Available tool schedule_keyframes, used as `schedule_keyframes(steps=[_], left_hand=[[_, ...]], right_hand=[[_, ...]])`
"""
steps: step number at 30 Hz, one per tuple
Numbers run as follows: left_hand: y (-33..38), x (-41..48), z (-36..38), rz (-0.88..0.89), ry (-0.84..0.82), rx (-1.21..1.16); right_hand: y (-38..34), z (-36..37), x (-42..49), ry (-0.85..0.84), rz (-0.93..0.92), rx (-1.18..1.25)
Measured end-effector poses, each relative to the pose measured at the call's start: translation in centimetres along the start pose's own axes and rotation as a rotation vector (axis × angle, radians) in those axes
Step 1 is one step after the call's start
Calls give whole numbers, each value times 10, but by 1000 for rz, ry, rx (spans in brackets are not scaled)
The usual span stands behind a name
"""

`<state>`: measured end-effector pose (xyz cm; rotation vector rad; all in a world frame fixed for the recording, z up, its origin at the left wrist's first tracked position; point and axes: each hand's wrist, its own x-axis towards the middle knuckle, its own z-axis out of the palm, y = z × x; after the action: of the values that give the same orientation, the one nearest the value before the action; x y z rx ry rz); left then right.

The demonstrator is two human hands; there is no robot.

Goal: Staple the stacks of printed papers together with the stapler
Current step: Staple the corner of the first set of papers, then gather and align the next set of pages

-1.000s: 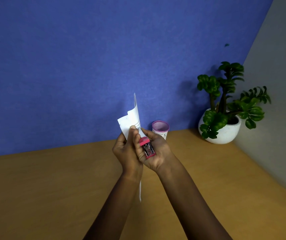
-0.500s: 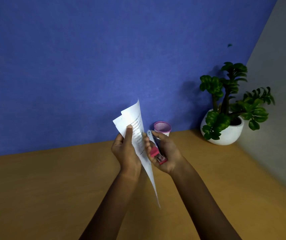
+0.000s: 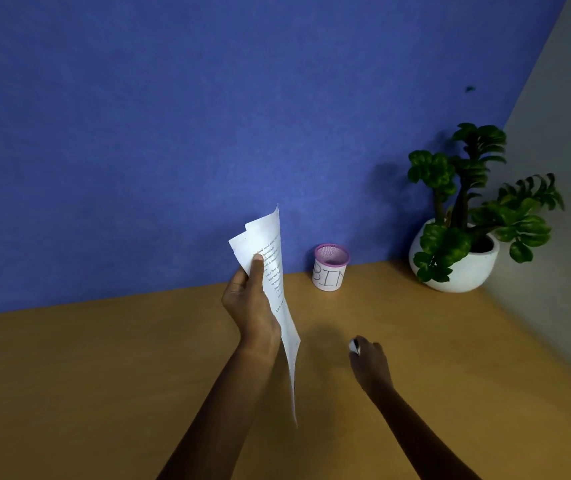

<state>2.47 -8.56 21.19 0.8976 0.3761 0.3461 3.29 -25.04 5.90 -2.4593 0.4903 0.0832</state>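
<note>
My left hand [image 3: 249, 303] grips the papers [image 3: 272, 271] upright above the counter [image 3: 104, 358]; right hand [image 3: 370, 365] curled on the stapler [image 3: 354, 346], low. Bin cup [image 3: 330, 268] beyond, contents unseen; plant pot [image 3: 457, 268] in the corner.

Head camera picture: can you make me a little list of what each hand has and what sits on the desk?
left hand: holds the printed papers up off the desk, thumb on the printed side
right hand: low over the desk, closed around a small object, mostly hidden, probably the stapler
desk: brown wood
pink-rimmed cup: stands by the blue wall, letters BIN on it
potted plant: white pot in the far right corner
</note>
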Motion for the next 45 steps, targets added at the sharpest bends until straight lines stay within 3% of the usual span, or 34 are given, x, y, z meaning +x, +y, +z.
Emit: schedule_keyframes(steps=[3, 8, 21, 24, 29, 32, 37, 42, 45], left_hand=[[1, 2, -1, -1, 12, 14], [1, 3, 1, -5, 29, -18], [-5, 4, 2, 3, 38, -17], [-5, 3, 1, 9, 27, -24], [-6, -2, 2, 27, 14, -11], [-7, -3, 2, 64, -5, -4], [-6, -4, 0, 130, -80, -16], [-5, -3, 5, 194, -56, -13], [-4, -4, 6, 143, -95, -64]], right_hand=[[22, 11, -4, 0, 2, -230], [42, 25, -6, 1, -71, -385], [37, 28, -2, -21, -90, -526], [11, 17, -3, 3, -128, -389], [-78, -25, -15, 215, -487, 75], [-127, -56, -37, 246, -663, 337], [-156, -73, -60, 161, -862, 346], [-157, -70, -67, 159, -865, 319], [-157, -71, -71, 167, -876, 320]])
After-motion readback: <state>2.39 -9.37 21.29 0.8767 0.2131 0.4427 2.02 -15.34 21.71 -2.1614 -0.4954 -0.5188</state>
